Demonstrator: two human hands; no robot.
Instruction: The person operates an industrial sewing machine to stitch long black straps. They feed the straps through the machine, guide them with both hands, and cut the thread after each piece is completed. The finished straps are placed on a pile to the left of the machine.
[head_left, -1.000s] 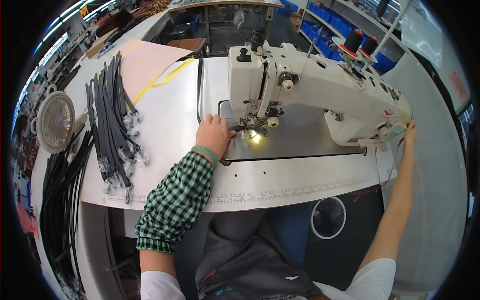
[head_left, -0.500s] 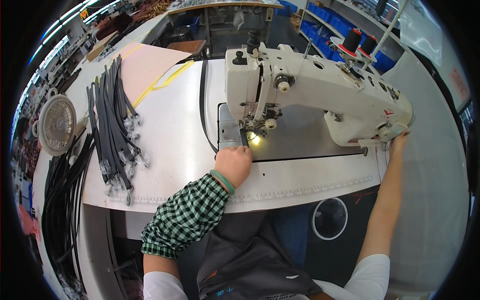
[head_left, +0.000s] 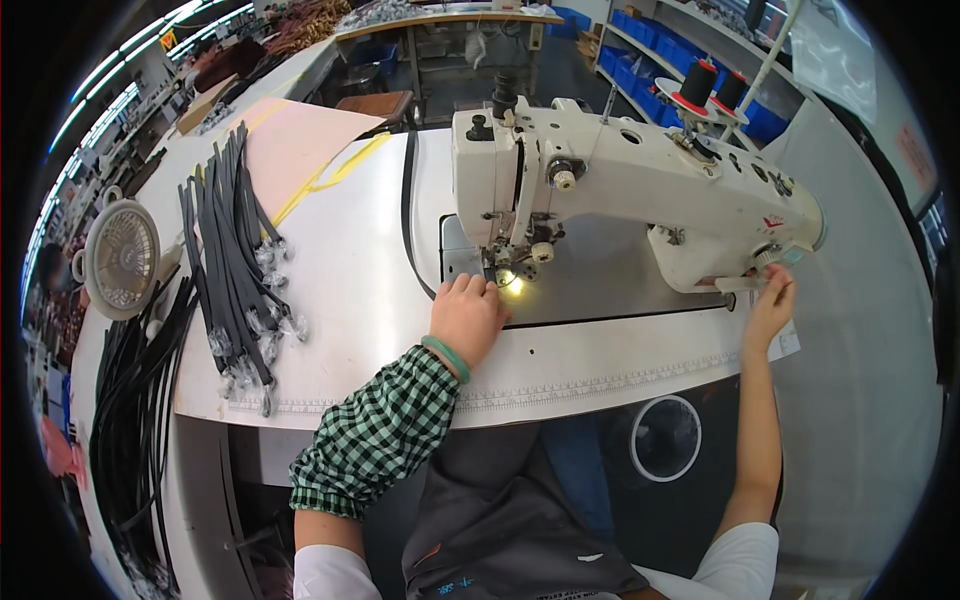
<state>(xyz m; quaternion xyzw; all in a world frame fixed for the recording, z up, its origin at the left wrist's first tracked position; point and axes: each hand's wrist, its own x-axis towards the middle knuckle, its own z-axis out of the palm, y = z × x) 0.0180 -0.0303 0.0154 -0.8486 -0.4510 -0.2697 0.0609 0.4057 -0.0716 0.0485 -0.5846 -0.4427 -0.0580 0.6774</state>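
A cream-white sewing machine [head_left: 620, 190] stands in front of me, its small lamp glowing beside the needle. My left hand [head_left: 468, 315] is closed low at the needle area, its fingers on a black strap [head_left: 408, 200]. The strap's end under the presser foot is mostly hidden by the fingers; the rest curves away behind to the left. At the machine's right end, my right hand [head_left: 770, 305] is raised with bent fingers pinched at the ridged dial [head_left: 768, 257]. My left forearm wears a green checked sleeve and a green bangle.
Left on the white table lies a bundle of dark straps [head_left: 228, 260] with clear-wrapped ends. A pale basket [head_left: 122, 255] and more black straps [head_left: 135, 420] sit farther left. Pink sheet [head_left: 300, 145] lies behind. Thread cones [head_left: 697, 85] stand at the back right.
My right hand has moved from behind the machine's right end to the front, at the dial. My left hand stays by the needle, its fingers now stretched slightly farther over the strap.
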